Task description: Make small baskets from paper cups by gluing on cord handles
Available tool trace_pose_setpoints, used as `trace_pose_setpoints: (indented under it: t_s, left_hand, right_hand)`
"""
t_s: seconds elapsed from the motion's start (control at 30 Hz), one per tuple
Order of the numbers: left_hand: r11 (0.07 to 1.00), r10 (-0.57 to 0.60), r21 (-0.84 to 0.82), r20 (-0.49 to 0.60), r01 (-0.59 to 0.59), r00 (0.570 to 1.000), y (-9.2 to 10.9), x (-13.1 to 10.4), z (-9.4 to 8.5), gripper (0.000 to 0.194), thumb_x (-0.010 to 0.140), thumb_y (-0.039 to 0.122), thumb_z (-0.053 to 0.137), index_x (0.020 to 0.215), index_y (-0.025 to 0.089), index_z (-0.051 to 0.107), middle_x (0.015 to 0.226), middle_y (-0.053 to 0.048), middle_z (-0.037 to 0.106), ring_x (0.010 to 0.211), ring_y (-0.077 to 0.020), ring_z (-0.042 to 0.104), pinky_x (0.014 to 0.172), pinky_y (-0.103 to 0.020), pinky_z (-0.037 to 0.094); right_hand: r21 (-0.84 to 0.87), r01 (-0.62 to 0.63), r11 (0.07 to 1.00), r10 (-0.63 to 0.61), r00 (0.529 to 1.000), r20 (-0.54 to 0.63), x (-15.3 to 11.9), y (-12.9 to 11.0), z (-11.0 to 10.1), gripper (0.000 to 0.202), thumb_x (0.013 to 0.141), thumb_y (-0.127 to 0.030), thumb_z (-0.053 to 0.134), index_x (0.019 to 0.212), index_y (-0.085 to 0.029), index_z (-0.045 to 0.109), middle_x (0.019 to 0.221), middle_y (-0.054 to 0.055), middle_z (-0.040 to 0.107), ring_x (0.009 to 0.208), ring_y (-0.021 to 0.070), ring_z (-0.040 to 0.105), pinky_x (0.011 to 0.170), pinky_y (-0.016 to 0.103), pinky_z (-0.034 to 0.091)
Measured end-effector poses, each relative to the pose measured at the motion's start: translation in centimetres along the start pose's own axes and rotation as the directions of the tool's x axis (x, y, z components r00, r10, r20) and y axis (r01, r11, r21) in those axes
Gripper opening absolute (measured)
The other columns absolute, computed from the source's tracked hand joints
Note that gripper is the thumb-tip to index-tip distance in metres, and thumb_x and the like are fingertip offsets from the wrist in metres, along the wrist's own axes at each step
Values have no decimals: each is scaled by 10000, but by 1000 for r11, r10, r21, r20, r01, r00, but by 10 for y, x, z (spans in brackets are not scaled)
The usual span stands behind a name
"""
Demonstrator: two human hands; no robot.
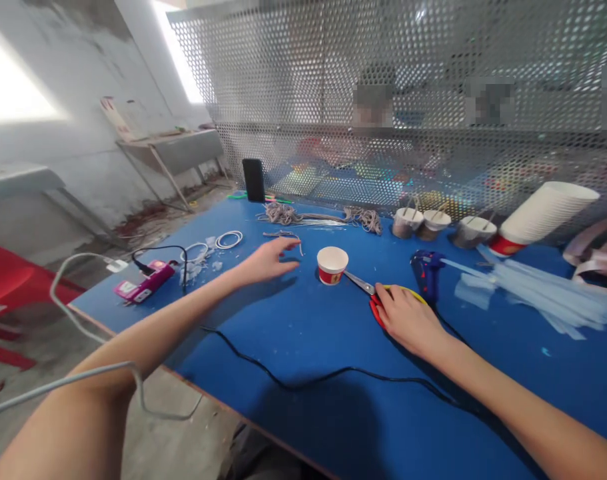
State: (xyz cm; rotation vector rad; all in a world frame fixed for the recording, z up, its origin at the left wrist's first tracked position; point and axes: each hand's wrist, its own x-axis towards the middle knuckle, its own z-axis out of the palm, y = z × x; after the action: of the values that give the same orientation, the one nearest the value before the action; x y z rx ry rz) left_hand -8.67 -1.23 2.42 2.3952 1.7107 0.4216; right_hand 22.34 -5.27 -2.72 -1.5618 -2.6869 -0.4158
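My left hand [267, 260] is over the blue table at the centre left, thumb and fingers apart, beside a short piece of cord [279, 234] near its fingertips. My right hand [406, 319] rests on the red and yellow handles of a pair of scissors [363, 285]; the blades point left towards a small cup. That cup [332, 268], white with a red base, stands upright between my hands. Whether the right fingers go through the handle loops is hidden.
A glue gun [428, 273], clear sticks [533, 287], filled cups [434, 223] and stacked cups [546, 213] stand right. Cord bundles [280, 213] and a phone [254, 180] are behind. A purple power strip [146, 281] sits left; a black cable [303, 385] crosses the front.
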Motion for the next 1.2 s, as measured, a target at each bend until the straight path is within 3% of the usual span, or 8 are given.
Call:
trace_pose_setpoints:
  t_s: [0.07, 0.17, 0.27, 0.43, 0.63, 0.8, 1.03, 1.2]
  left_hand:
    - [991, 69, -115, 10, -67, 998, 23, 4, 18, 761, 753, 402, 614, 1408, 169, 307, 1387, -106, 492, 1150, -192, 561, 938, -290, 472]
    - [862, 65, -504, -16, -64, 998, 45, 12, 39, 946, 629, 343, 738, 1426, 147, 268, 1460, -157, 384, 1251, -265, 476, 1053, -367, 375]
    - [708, -15, -706, -11, 2, 1000, 52, 21, 49, 887, 612, 275, 736, 1391, 140, 336, 1436, -153, 412, 1272, -292, 446, 1082, -400, 331]
    - [573, -32, -818, 38, 50, 999, 47, 24, 44, 784, 687, 304, 661, 1378, 139, 329, 1291, -164, 554, 1156, -278, 556, 955, -425, 454]
    - [48, -84, -953, 295, 299, 952, 47, 9, 27, 699, 642, 224, 690, 1296, 208, 446, 1203, -115, 618, 1078, -266, 598, 953, -445, 430]
    - [-209, -37, -923, 337, 323, 941, 52, 4, 24, 634, 663, 216, 683, 1258, 181, 466, 1104, -94, 657, 978, -230, 628, 939, -421, 424]
    - [-205, 32, -922, 331, 330, 943, 58, 0, 28, 880, 566, 275, 820, 1322, 188, 378, 989, -82, 675, 798, -198, 647, 848, -396, 438]
    - [20, -13, -971, 239, 239, 971, 56, 1, 26, 946, 498, 208, 840, 1332, 205, 392, 1031, -62, 651, 930, -206, 607, 900, -367, 401]
  right_hand:
    - [10, -2, 1000, 2, 1000, 11, 0, 0, 1, 393, 940, -239, 426, 1277, -63, 526, 1048, 196, 643, 924, 290, 641, 730, 349, 513]
    - [28, -6, 1000, 5, 1000, 25, 0, 0, 0, 404, 944, -236, 413, 1292, -57, 514, 1076, 200, 638, 949, 297, 633, 758, 361, 512]
    - [52, -13, 999, 11, 999, 33, 0, 0, -1, 404, 942, -231, 414, 1295, -62, 512, 1091, 199, 634, 973, 298, 625, 767, 364, 514]
    - [117, -47, 992, 43, 998, 37, 1, 1, -2, 392, 941, -240, 400, 1287, -102, 521, 1091, 182, 633, 977, 280, 632, 747, 348, 525]
    - [200, -55, 978, 46, 998, 52, 4, 9, 2, 427, 901, -265, 475, 1287, -87, 520, 1060, 163, 635, 957, 260, 647, 779, 341, 537]
    - [247, -68, 967, 51, 996, 74, 5, 10, 0, 430, 897, -249, 464, 1286, -73, 518, 1097, 173, 635, 997, 286, 638, 794, 374, 542]
    - [211, -38, 977, 37, 999, 12, 3, 7, -3, 384, 888, -220, 476, 1235, -80, 560, 1106, 172, 662, 975, 289, 656, 743, 380, 566]
    - [206, -30, 978, 33, 999, -11, 2, 5, -1, 367, 884, -224, 498, 1223, -102, 568, 1106, 164, 670, 975, 267, 657, 758, 354, 563]
